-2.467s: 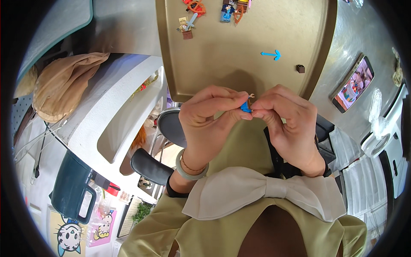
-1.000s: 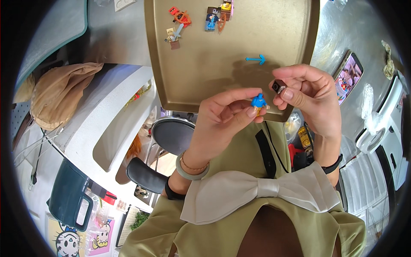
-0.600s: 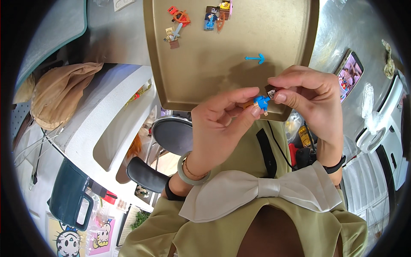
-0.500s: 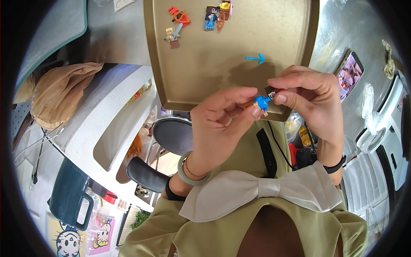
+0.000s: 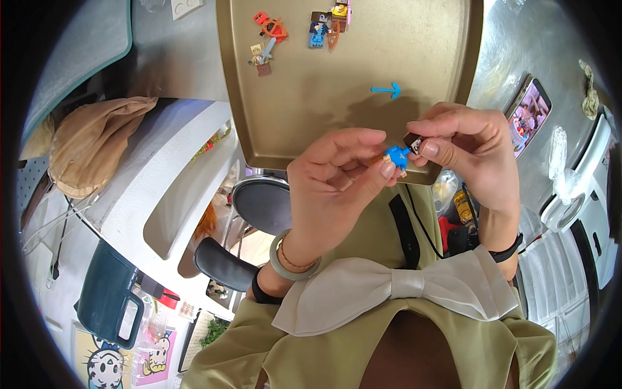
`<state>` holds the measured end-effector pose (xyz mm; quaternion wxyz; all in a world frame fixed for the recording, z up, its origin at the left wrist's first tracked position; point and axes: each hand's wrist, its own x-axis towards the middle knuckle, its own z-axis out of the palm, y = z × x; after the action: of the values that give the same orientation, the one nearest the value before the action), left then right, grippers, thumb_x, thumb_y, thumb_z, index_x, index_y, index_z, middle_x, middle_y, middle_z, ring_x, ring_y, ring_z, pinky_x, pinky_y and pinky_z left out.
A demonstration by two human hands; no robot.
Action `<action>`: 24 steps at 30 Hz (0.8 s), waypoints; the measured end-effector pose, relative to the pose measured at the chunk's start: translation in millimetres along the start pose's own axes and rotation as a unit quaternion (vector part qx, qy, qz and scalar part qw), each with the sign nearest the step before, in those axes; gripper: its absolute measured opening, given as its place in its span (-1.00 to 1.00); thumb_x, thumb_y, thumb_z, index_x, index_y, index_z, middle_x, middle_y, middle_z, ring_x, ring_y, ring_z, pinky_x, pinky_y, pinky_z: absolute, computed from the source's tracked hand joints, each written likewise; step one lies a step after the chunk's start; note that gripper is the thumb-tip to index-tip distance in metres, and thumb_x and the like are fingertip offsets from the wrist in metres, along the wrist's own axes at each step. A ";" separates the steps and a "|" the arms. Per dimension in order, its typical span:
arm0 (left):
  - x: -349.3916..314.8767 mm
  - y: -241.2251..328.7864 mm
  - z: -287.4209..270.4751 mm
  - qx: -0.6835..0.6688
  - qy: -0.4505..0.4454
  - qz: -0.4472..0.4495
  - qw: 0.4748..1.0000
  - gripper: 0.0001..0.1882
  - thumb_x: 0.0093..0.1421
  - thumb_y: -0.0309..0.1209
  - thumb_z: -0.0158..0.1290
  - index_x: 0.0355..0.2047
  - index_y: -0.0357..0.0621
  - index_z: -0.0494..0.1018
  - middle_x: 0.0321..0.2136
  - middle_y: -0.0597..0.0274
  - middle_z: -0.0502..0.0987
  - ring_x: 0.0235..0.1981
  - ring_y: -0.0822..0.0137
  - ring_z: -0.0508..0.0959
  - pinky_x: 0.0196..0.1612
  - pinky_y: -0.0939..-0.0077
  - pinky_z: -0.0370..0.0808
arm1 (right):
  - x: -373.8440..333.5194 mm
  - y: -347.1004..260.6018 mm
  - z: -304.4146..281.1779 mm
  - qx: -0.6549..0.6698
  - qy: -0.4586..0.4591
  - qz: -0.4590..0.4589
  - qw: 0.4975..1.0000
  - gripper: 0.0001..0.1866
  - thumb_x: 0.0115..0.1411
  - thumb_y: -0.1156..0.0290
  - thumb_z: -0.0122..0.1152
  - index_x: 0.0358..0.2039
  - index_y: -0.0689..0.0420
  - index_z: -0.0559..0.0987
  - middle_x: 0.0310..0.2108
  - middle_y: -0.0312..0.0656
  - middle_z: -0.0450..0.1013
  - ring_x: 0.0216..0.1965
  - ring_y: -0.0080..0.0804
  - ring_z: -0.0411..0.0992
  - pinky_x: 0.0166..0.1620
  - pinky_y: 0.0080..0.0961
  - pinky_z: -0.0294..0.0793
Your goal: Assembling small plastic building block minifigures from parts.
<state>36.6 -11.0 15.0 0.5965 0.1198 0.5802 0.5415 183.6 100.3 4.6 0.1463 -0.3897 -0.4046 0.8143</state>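
Above the near edge of the gold-brown tray (image 5: 272,139), my left hand (image 5: 334,178) pinches the blue body of a toy minifigure (image 5: 396,156) between thumb and fingers. My right hand (image 5: 470,146) holds a dark brown, block-shaped minifigure head (image 5: 413,141) between thumb and forefinger, right at the body's neck. Whether head and body touch is too small to tell. Farther back on the tray lies a blue toy pickaxe (image 5: 387,90).
At the tray's far left are a red minifigure (image 5: 267,24), a tan-headed one with a grey sword (image 5: 260,59) and a dark-haired blue one (image 5: 317,31). A phone (image 5: 530,113) lies right of the tray. A black stool seat (image 5: 262,204) stands below left.
The brown head has turned slightly in my right fingers and sits a little differently by the neck. My left hand keeps its pinch on the body, almost still.
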 end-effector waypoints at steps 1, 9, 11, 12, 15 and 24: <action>0.3 -0.2 -0.2 -0.001 0.003 0.002 1.000 -0.72 0.08 -0.64 0.06 -0.17 -0.34 0.35 -0.44 0.12 0.54 -0.43 0.42 0.56 -0.35 0.60 0.56 | -0.9 -1.2 1.7 -0.008 0.008 -0.010 1.000 -0.83 0.00 0.71 0.17 -0.32 0.35 0.56 -0.48 -0.15 0.46 -0.46 -0.54 0.44 -0.37 -0.68 0.45; -0.9 -3.6 4.9 0.029 0.033 0.007 0.999 -0.70 0.06 -0.66 0.06 -0.17 -0.34 0.32 -0.44 0.08 0.55 -0.44 0.41 0.56 -0.36 0.61 0.55 | -4.6 -0.5 15.6 -0.153 0.065 -0.079 0.983 -0.89 -0.06 0.78 0.14 -0.46 0.36 0.54 -0.52 -0.14 0.46 -0.49 -0.49 0.44 -0.42 -0.65 0.44; -0.5 -6.4 4.5 0.031 0.047 0.007 0.998 -0.69 0.05 -0.67 0.06 -0.16 -0.34 0.30 -0.44 0.06 0.55 -0.44 0.41 0.56 -0.36 0.61 0.55 | -4.8 2.8 17.5 -0.198 0.067 -0.097 0.973 -0.91 -0.05 0.77 0.14 -0.49 0.35 0.53 -0.54 -0.13 0.44 -0.56 -0.42 0.43 -0.47 -0.64 0.43; -0.5 -8.6 2.5 0.038 0.041 0.014 0.998 -0.68 0.06 -0.67 0.05 -0.15 -0.35 0.30 -0.44 0.05 0.55 -0.44 0.40 0.56 -0.36 0.61 0.54 | -4.4 4.6 17.9 -0.198 0.069 -0.096 0.973 -0.91 -0.05 0.77 0.14 -0.49 0.35 0.53 -0.54 -0.13 0.44 -0.56 -0.42 0.43 -0.47 -0.64 0.43; -3.5 -7.2 1.2 0.050 0.045 0.009 0.998 -0.68 0.06 -0.68 0.04 -0.15 -0.36 0.29 -0.44 0.04 0.55 -0.44 0.40 0.56 -0.35 0.60 0.54 | -3.3 6.2 18.2 -0.178 0.062 -0.104 0.977 -0.94 -0.04 0.75 0.15 -0.51 0.34 0.52 -0.56 -0.13 0.43 -0.58 -0.39 0.43 -0.49 -0.63 0.43; 0.3 -8.4 -15.1 0.074 0.066 -0.025 0.995 -0.72 0.09 -0.65 0.02 -0.15 -0.37 0.33 -0.38 0.07 0.54 -0.39 0.36 0.56 -0.31 0.56 0.54 | 12.4 24.1 14.2 -0.166 0.109 -0.108 0.974 -0.91 -0.03 0.68 0.16 -0.44 0.32 0.51 -0.52 -0.09 0.43 -0.50 -0.27 0.45 -0.44 -0.52 0.42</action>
<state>28.3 -21.4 3.9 0.5596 0.1135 0.6597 0.4887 166.7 84.2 -15.1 0.2101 -0.4488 -0.5559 0.6674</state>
